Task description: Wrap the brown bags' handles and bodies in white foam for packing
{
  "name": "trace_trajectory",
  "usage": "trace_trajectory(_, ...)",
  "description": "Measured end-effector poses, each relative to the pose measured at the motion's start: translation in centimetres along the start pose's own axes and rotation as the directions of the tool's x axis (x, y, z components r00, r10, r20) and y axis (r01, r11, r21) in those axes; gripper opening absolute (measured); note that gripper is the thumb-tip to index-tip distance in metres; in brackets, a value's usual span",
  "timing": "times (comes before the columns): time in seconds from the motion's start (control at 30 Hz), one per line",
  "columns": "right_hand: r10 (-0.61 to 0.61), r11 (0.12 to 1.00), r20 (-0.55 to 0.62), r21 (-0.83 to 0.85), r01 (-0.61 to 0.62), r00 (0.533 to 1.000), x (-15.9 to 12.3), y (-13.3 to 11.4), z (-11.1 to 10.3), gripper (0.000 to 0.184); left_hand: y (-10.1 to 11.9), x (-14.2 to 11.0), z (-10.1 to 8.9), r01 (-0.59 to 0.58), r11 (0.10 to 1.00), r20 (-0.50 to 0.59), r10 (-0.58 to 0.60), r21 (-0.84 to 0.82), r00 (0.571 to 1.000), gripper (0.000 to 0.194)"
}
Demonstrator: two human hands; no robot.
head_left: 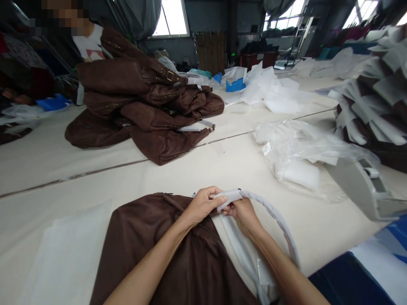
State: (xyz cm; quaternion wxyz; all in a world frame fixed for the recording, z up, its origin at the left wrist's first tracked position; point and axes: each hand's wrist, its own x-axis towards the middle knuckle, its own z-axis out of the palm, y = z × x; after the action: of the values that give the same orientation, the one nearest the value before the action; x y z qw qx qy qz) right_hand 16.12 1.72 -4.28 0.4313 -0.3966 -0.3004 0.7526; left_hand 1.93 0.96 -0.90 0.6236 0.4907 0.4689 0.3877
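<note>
A dark brown bag (152, 237) lies on the pale table in front of me, its strap (284, 226) wrapped in white material and curving out to the right. Where the strap meets the bag, a white foam sheet (231, 196) is folded around it. My left hand (206, 203) pinches this sheet from the left, thumb on top. From the right, my right hand (243, 214) closes on its lower edge, fingers curled beneath it. The strap's fastening under the sheet is hidden.
Several brown bags (136, 97) are piled across the table (229, 161). Clear plastic bags (295, 148) and a tape dispenser (365, 182) lie to the right. White sheets (66, 250) rest at left. Another person (89, 44) stands behind the pile. Wrapped brown items (378, 93) are stacked far right.
</note>
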Motion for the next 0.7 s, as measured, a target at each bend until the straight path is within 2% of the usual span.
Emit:
trace_trajectory(0.1,0.065,0.992,-0.002,-0.105,-0.065,0.998,-2.1,-1.7,-1.0,0.030,-0.3,0.1,-0.1,-0.030,0.991,-0.106,0.045,0.131,0.993,0.036)
trace_trajectory(0.17,0.047,0.970,-0.017,-0.236,-0.050,0.999,-4.2,-3.2,-2.3,0.036,-0.4,0.3,0.1,-0.062,0.962,-0.158,0.106,0.265,0.982,0.034)
trace_trajectory(0.23,0.005,0.932,-0.009,-0.363,-0.008,1.000,-6.7,-4.7,-4.1,0.040,0.0,0.6,0.3,-0.070,0.866,-0.209,0.197,0.495,0.958,0.029)
trace_trajectory(0.3,-0.021,0.880,0.000,-0.474,0.018,1.000,-9.5,-5.9,-6.4,0.040,0.7,1.1,0.5,-0.026,0.710,-0.254,0.285,0.704,0.924,0.026)
trace_trajectory(0.37,-0.029,0.804,-0.032,-0.595,0.005,0.999,-12.3,-6.6,-9.0,0.041,1.8,1.9,0.6,0.038,0.599,-0.285,0.323,0.800,0.903,0.028)
trace_trajectory(0.5,0.021,0.586,-0.179,-0.795,-0.157,0.984,-17.6,-5.8,-14.3,0.051,3.7,3.5,-0.9,0.106,0.545,-0.283,0.253,0.832,0.925,0.037)
trace_trajectory(0.57,0.118,0.537,-0.234,-0.802,-0.261,0.965,-19.6,-4.6,-16.2,0.057,4.6,3.5,-2.4,0.139,0.527,-0.272,0.182,0.838,0.945,0.040)
trace_trajectory(0.63,0.227,0.560,-0.244,-0.759,-0.331,0.943,-21.0,-3.2,-17.1,0.061,5.5,2.8,-4.3,0.189,0.507,-0.288,0.123,0.841,0.950,0.043)
trace_trajectory(0.7,0.305,0.647,-0.219,-0.666,-0.370,0.927,-21.7,-2.0,-16.9,0.061,6.4,1.4,-6.3,0.267,0.466,-0.330,0.057,0.843,0.942,0.046)
